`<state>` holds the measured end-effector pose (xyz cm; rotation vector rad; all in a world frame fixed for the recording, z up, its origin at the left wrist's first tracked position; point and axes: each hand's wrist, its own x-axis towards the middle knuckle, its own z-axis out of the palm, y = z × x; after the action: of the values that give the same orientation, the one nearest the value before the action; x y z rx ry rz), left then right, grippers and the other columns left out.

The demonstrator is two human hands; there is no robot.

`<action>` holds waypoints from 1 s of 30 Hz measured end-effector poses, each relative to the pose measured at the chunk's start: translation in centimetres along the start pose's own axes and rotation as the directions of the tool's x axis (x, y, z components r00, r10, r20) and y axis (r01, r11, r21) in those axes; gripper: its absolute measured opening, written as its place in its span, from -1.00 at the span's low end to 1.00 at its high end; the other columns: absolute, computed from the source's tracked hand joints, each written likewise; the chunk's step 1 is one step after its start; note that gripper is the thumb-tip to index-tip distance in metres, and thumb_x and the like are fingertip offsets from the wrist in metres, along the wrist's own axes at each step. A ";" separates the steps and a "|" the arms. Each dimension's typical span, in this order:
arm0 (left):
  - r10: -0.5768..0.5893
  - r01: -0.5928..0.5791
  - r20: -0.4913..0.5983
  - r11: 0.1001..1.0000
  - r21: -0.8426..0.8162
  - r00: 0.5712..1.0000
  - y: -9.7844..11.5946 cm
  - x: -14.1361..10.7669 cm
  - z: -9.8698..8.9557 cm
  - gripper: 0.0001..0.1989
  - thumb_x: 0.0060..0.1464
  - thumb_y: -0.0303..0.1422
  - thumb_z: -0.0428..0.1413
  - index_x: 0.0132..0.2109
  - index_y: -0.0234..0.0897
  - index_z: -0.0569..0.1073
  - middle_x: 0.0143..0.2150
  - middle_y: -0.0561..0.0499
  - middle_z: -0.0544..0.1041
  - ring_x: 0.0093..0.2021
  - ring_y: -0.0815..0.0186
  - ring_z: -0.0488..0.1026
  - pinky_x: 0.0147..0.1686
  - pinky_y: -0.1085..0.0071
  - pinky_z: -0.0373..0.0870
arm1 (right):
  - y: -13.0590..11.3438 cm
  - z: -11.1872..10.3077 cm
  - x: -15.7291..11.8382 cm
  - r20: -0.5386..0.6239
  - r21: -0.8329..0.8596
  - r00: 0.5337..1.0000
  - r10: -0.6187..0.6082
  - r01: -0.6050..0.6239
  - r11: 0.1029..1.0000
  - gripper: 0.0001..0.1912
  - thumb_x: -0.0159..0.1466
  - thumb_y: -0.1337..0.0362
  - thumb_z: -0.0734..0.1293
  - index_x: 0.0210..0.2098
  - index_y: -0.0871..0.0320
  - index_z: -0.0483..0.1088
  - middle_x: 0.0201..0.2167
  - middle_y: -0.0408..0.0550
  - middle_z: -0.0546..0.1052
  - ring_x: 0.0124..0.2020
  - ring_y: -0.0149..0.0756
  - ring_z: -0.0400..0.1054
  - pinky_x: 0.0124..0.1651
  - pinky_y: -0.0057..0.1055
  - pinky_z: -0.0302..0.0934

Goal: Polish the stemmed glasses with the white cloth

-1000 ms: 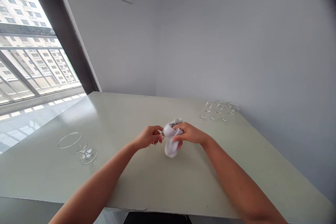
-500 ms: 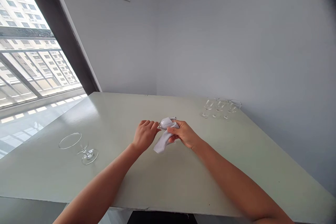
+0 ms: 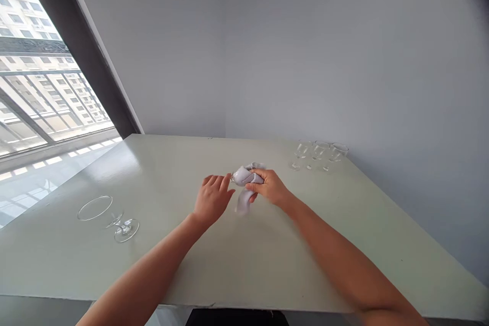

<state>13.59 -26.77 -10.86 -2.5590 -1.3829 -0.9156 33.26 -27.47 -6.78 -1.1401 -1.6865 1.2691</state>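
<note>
A wine glass (image 3: 232, 178) lies on its side between my hands, most of its bowl wrapped in a white cloth (image 3: 242, 177). My right hand (image 3: 269, 185) is closed around the cloth and the bowl inside it, thumb on the near side. A loose end of the cloth hangs below, slightly blurred. At the stem end is my left hand (image 3: 214, 196), back upward, its fingertips on the glass and the thumb a little apart from the index finger. The foot of this glass is hidden behind the left fingers.
On the left of the pale table (image 3: 214, 270) stands a larger stemmed glass (image 3: 127, 230). Three small stemmed glasses (image 3: 320, 152) stand in a row at the far right, near the grey wall (image 3: 324, 51). A window (image 3: 46, 81) is at the left.
The cloth has shifted round the bowl, and its loose end has swung right. My left fingers have loosened and straightened somewhat at the stem. The view has shifted slightly.
</note>
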 end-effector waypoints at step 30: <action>0.074 0.361 0.563 0.697 -0.620 0.823 -0.4 0.3 -1.3 -0.68 0.01 -0.09 0.03 -0.38 -0.29 0.38 -0.57 0.12 0.29 -0.56 0.47 0.23 -0.56 0.53 0.09 | -2.4 -2.2 -2.0 0.351 -0.509 0.935 -0.049 0.235 0.828 -0.64 0.03 0.50 0.17 -0.28 0.03 0.44 -0.40 -0.18 0.45 -0.41 -0.38 0.30 -0.40 -0.47 0.15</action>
<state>12.83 -26.75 -9.74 -3.5825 -1.6311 -0.8923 35.38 -28.92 -4.00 -1.1228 -2.4460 0.9319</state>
